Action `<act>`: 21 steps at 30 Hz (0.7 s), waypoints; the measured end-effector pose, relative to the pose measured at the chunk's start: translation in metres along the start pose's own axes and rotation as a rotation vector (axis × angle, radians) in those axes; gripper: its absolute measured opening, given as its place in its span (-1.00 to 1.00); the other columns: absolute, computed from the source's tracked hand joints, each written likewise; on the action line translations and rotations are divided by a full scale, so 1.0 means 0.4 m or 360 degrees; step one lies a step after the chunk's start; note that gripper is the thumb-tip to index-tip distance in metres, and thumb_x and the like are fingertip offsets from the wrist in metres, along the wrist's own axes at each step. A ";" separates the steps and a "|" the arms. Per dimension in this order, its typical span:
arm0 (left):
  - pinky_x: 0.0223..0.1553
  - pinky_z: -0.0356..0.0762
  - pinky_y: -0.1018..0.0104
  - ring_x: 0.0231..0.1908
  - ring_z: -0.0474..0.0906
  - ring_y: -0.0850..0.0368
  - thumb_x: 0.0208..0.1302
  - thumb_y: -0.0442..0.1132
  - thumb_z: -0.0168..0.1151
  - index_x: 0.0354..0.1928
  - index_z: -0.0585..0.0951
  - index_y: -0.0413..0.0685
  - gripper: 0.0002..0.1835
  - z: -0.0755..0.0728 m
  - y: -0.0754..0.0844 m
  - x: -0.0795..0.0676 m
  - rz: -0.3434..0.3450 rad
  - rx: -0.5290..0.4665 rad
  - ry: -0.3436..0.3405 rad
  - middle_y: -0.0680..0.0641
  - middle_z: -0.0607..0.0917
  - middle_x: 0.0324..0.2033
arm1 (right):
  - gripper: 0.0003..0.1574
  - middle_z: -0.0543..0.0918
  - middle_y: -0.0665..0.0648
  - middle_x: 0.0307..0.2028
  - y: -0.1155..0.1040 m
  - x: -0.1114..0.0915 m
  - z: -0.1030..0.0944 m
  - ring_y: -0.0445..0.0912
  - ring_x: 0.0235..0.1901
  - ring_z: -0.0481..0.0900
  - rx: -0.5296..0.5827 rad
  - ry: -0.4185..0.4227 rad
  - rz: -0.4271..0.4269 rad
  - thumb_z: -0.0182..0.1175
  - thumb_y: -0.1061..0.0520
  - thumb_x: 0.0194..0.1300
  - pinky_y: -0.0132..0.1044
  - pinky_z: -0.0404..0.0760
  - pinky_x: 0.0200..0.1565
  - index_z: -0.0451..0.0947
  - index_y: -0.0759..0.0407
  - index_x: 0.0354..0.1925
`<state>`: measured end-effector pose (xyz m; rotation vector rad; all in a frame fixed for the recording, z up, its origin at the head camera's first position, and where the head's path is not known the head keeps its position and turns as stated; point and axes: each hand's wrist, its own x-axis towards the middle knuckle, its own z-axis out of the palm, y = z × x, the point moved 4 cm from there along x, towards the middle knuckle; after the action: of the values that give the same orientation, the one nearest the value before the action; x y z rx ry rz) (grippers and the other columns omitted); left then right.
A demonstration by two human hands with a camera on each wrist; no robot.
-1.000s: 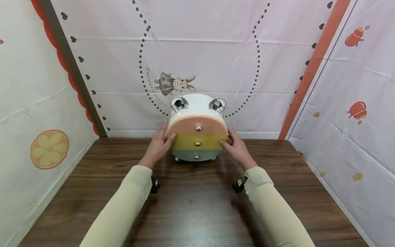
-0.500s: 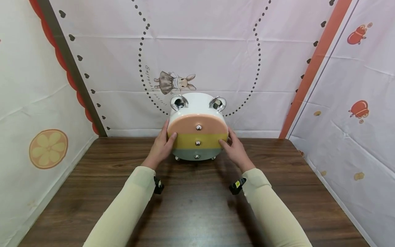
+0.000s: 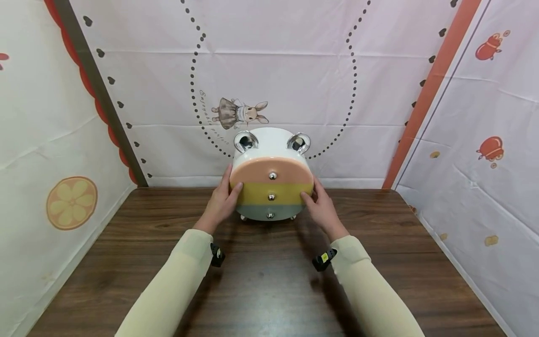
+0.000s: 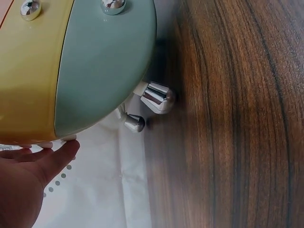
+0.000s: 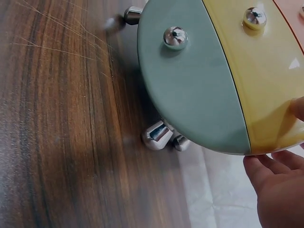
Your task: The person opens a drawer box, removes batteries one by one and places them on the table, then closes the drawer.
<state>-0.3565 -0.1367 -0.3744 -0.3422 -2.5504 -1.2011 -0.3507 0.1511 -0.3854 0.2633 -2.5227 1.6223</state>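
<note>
A small three-drawer box [image 3: 257, 191] stands near the table's back edge in the head view. It has a rounded white body, a front banded orange, yellow and green, and a silver knob on each band. Two silver ear-like rings [image 3: 246, 140] sit on its top. My left hand [image 3: 220, 202] grips its left side, thumb on the yellow band's edge, fingers along the side. My right hand [image 3: 323, 206] holds the opposite side likewise. In the left wrist view, fingertips touch the curved side near the silver feet [image 4: 159, 97]. The right wrist view shows fingers against the white rim beside the yellow drawer.
The brown wood-grain table [image 3: 269, 281] extends in front of the box. White printed cloth [image 3: 278, 84] hangs behind, with more cloth along both sides. A black wrist camera [image 3: 217, 255] sits at the left cuff, another camera [image 3: 324, 260] at the right.
My left fingers, held off the box's side a second ago, have come in against it. The right hand keeps its hold, and the box stays in place.
</note>
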 end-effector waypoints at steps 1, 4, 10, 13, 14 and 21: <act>0.21 0.17 -0.14 0.29 0.16 -0.16 0.29 0.26 -0.26 0.40 -0.23 0.44 -0.30 0.000 0.001 -0.002 0.0004 0.0002 -0.0002 -0.08 0.11 0.38 | -0.27 0.15 -0.01 0.36 0.001 -0.002 0.000 -0.01 0.27 0.28 -0.0004 0.0003 0.0003 -0.02 -0.17 0.28 -0.09 0.38 0.16 -0.12 -0.55 0.29; 0.22 0.17 -0.13 0.30 0.16 -0.15 0.29 0.25 -0.25 0.39 -0.24 0.46 -0.30 0.002 0.002 -0.010 0.0006 -0.0005 0.0005 -0.06 0.11 0.38 | -0.26 0.15 0.00 0.36 0.003 -0.009 0.001 0.00 0.27 0.28 -0.0011 0.0012 -0.0001 -0.02 -0.17 0.28 -0.09 0.39 0.16 -0.13 -0.54 0.30; 0.23 0.16 -0.11 0.31 0.14 -0.11 0.30 0.23 -0.23 0.39 -0.23 0.46 -0.30 0.003 0.012 -0.027 0.0024 -0.0016 0.0017 -0.03 0.09 0.39 | -0.25 0.14 0.00 0.36 0.002 -0.026 0.001 -0.01 0.28 0.25 -0.0019 0.0020 -0.0020 -0.02 -0.16 0.29 -0.10 0.40 0.15 -0.15 -0.49 0.32; 0.24 0.16 -0.09 0.32 0.14 -0.10 0.31 0.22 -0.23 0.41 -0.20 0.36 -0.29 0.001 0.016 -0.032 0.0046 -0.0008 0.0024 -0.03 0.09 0.39 | -0.24 0.15 0.02 0.36 0.000 -0.032 -0.001 0.00 0.28 0.26 -0.0038 0.0031 -0.0032 -0.01 -0.16 0.29 -0.10 0.40 0.14 -0.14 -0.47 0.33; 0.23 0.16 -0.09 0.31 0.14 -0.10 0.31 0.21 -0.22 0.42 -0.18 0.32 -0.29 0.000 0.016 -0.034 0.0056 -0.0004 0.0030 -0.04 0.09 0.39 | -0.23 0.16 0.02 0.36 -0.001 -0.033 -0.001 0.00 0.28 0.27 -0.0044 0.0035 -0.0036 -0.01 -0.16 0.28 -0.09 0.40 0.14 -0.14 -0.46 0.33; 0.23 0.17 -0.08 0.31 0.16 -0.08 0.32 0.17 -0.21 0.40 -0.20 0.40 -0.32 -0.003 0.020 -0.037 0.0102 -0.0001 0.0032 -0.06 0.11 0.38 | -0.21 0.17 0.08 0.36 -0.027 -0.052 -0.009 0.05 0.27 0.28 -0.0078 0.0021 -0.0047 0.00 -0.11 0.29 -0.06 0.40 0.13 -0.13 -0.34 0.37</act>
<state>-0.3398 -0.1340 -0.3736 -0.4068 -2.5022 -1.1760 -0.3280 0.1516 -0.3784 0.2824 -2.5327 1.5439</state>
